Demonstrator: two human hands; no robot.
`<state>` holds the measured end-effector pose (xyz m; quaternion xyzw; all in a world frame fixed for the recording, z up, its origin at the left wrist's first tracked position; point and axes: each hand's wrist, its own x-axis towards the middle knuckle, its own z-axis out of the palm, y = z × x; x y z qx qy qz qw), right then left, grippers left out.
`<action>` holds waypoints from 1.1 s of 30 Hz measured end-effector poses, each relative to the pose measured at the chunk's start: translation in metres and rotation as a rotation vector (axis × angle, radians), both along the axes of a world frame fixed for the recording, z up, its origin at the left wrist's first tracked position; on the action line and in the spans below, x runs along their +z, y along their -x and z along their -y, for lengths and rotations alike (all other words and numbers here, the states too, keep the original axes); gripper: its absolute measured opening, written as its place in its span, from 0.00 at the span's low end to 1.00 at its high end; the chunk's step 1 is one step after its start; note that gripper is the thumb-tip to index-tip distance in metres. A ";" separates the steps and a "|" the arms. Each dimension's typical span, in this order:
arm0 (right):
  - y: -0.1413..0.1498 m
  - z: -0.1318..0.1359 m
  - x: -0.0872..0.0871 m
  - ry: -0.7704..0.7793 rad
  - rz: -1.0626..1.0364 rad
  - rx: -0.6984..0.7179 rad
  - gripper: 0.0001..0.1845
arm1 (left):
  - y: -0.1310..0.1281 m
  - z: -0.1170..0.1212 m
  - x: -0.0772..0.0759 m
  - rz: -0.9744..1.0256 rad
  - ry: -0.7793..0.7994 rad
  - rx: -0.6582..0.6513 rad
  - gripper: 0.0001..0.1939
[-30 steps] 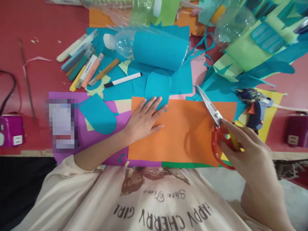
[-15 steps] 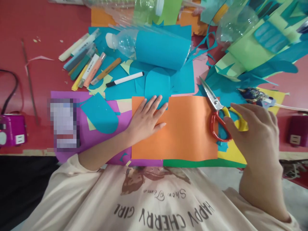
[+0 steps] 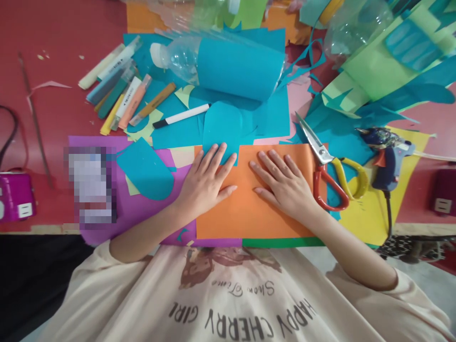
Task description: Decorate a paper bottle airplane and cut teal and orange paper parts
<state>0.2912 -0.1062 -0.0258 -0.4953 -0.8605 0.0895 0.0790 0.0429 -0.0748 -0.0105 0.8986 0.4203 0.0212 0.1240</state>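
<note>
Both hands lie flat on an orange paper sheet [image 3: 249,213] at the table's near edge. My left hand [image 3: 206,183] rests on the sheet's left part, fingers spread, fingertips reaching a teal paper cut-out [image 3: 221,124]. My right hand [image 3: 283,183] lies open on the sheet's right part, fingers apart, holding nothing. Red-and-yellow-handled scissors [image 3: 329,168] lie just right of my right hand, blades pointing away from me.
A plastic bottle wrapped in teal paper [image 3: 228,66] lies behind. Markers and pens [image 3: 121,97] are scattered at back left, a black-and-white pen [image 3: 181,115] near the cut-out. A glue gun [image 3: 386,154] lies on yellow paper at right. Purple paper [image 3: 142,209] lies at left.
My right hand put the scissors down on the table at right, let go, and moved left onto the orange sheet. The left hand stayed flat in place.
</note>
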 end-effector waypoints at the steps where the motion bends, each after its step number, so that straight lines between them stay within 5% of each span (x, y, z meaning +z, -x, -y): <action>1: -0.001 0.001 0.000 -0.018 0.002 -0.003 0.35 | 0.000 0.001 0.001 -0.013 0.001 0.007 0.34; 7: 0.000 0.002 0.006 -0.039 -0.009 0.023 0.33 | -0.003 0.008 0.007 -0.088 -0.008 0.073 0.34; 12: 0.010 -0.046 0.034 -0.006 -0.096 0.101 0.22 | -0.007 0.010 0.005 -0.103 0.009 0.108 0.34; 17: 0.074 -0.128 0.064 0.162 0.077 0.268 0.21 | -0.008 0.010 0.002 -0.117 -0.035 0.113 0.35; 24: 0.167 -0.172 0.044 0.139 0.060 0.371 0.20 | -0.008 0.010 -0.001 -0.122 -0.025 0.115 0.32; 28: 0.160 -0.161 0.060 0.124 -0.041 0.256 0.21 | -0.010 0.010 0.002 -0.143 -0.005 0.101 0.33; 33: 0.100 -0.127 0.085 0.199 -0.188 0.024 0.19 | -0.014 0.008 0.012 -0.169 0.025 0.092 0.36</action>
